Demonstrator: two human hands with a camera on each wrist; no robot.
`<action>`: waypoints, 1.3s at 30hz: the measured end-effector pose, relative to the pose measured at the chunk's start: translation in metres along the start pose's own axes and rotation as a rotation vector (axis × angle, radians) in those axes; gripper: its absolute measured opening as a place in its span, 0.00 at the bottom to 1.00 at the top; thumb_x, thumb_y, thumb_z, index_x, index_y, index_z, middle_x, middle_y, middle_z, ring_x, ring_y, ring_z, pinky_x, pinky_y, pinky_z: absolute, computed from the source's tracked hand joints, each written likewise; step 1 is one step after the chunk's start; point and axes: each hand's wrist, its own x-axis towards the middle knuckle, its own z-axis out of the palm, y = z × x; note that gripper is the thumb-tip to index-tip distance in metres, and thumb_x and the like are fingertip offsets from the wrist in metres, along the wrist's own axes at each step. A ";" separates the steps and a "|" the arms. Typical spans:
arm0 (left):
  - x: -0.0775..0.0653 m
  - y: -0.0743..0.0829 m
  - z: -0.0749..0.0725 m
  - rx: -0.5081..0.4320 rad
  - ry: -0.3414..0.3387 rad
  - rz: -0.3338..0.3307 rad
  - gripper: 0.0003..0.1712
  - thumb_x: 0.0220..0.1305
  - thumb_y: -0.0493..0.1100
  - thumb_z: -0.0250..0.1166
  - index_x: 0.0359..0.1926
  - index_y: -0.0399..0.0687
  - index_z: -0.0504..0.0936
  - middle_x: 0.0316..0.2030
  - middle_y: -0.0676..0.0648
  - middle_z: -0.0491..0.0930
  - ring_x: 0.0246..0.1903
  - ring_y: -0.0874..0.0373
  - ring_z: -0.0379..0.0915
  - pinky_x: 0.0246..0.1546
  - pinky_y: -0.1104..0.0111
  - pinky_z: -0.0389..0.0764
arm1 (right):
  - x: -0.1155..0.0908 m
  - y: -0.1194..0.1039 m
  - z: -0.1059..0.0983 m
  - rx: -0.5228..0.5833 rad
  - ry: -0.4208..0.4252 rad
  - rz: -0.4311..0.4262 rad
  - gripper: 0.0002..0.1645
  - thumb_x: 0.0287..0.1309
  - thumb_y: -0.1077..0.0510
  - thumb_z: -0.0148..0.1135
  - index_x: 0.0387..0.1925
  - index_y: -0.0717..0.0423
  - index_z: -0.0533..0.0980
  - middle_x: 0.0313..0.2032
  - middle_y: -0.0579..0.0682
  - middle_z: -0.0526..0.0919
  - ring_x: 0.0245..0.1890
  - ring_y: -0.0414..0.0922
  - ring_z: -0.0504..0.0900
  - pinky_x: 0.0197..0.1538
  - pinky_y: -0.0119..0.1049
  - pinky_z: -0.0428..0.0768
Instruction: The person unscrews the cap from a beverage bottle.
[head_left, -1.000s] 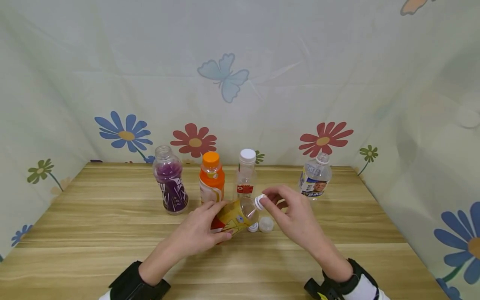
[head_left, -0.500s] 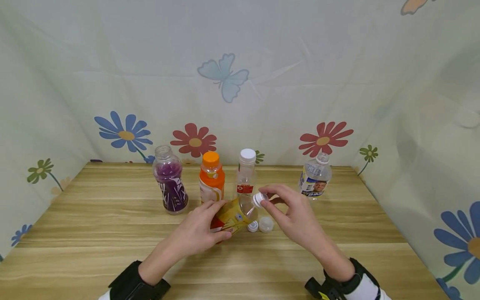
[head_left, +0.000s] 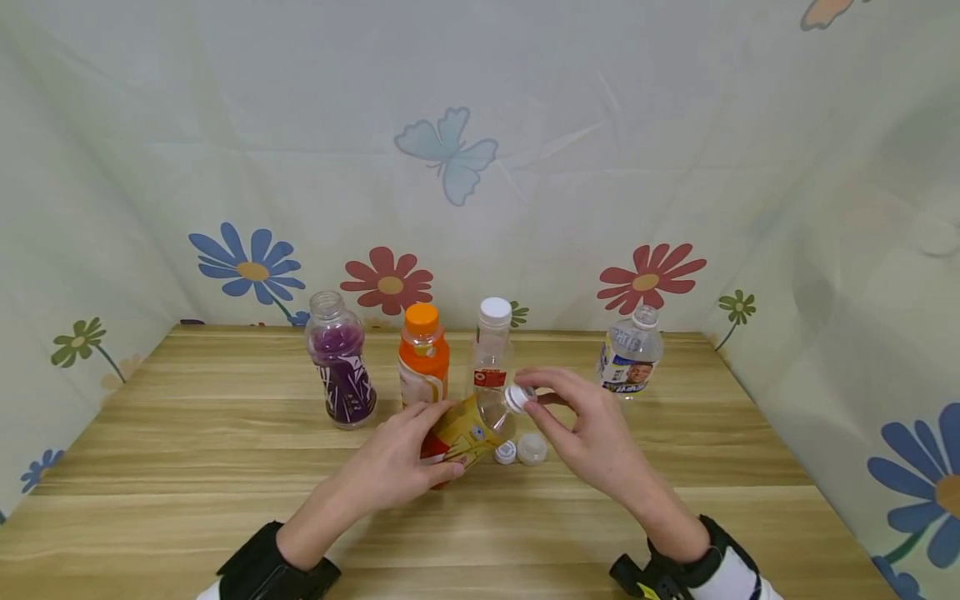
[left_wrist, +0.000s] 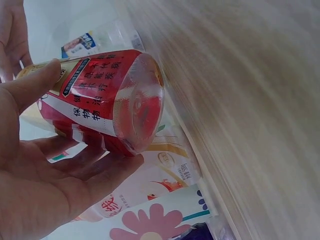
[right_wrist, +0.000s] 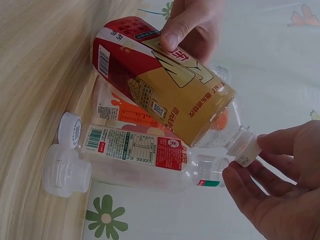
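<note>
A bottle (head_left: 468,429) tilts between the 2 hands, its long axis rising from the left hand (head_left: 401,460), which grips its body, to the right hand (head_left: 591,423), nearer the neck and pinching a white cap (head_left: 516,397) there. Whether the cap is seated is hard to tell. Only the left wrist view shows the bottle's underside.

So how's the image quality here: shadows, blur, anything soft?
Head: soft light, faint shadows on the table; left wrist: table grain looks smeared, large lettering on the held bottle reads clearly; right wrist: slightly hazy, yet its barcode shows.
</note>
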 end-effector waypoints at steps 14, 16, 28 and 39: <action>0.000 0.000 0.000 -0.003 -0.002 -0.002 0.42 0.56 0.58 0.73 0.68 0.48 0.69 0.59 0.47 0.72 0.54 0.53 0.73 0.55 0.62 0.72 | -0.002 -0.001 0.000 -0.068 0.002 0.106 0.14 0.65 0.62 0.64 0.51 0.56 0.78 0.47 0.41 0.80 0.43 0.40 0.81 0.42 0.35 0.80; 0.000 0.000 0.000 0.000 -0.002 -0.001 0.42 0.56 0.58 0.73 0.68 0.48 0.69 0.59 0.47 0.72 0.54 0.53 0.73 0.54 0.61 0.72 | -0.002 -0.001 0.000 -0.088 0.002 0.145 0.13 0.66 0.59 0.63 0.50 0.56 0.78 0.44 0.40 0.80 0.40 0.39 0.80 0.40 0.33 0.80; 0.000 -0.001 0.001 0.019 0.002 0.005 0.43 0.56 0.57 0.74 0.68 0.48 0.69 0.57 0.47 0.72 0.51 0.54 0.75 0.53 0.62 0.73 | -0.002 0.000 0.001 -0.112 -0.009 0.169 0.08 0.65 0.59 0.64 0.44 0.55 0.80 0.37 0.38 0.79 0.36 0.37 0.78 0.35 0.31 0.79; 0.000 -0.001 0.001 0.018 -0.002 0.001 0.42 0.55 0.56 0.74 0.68 0.47 0.70 0.57 0.46 0.73 0.51 0.53 0.75 0.53 0.61 0.73 | -0.002 0.000 0.001 -0.101 -0.029 0.096 0.10 0.64 0.64 0.63 0.47 0.56 0.79 0.40 0.39 0.79 0.38 0.37 0.78 0.36 0.29 0.79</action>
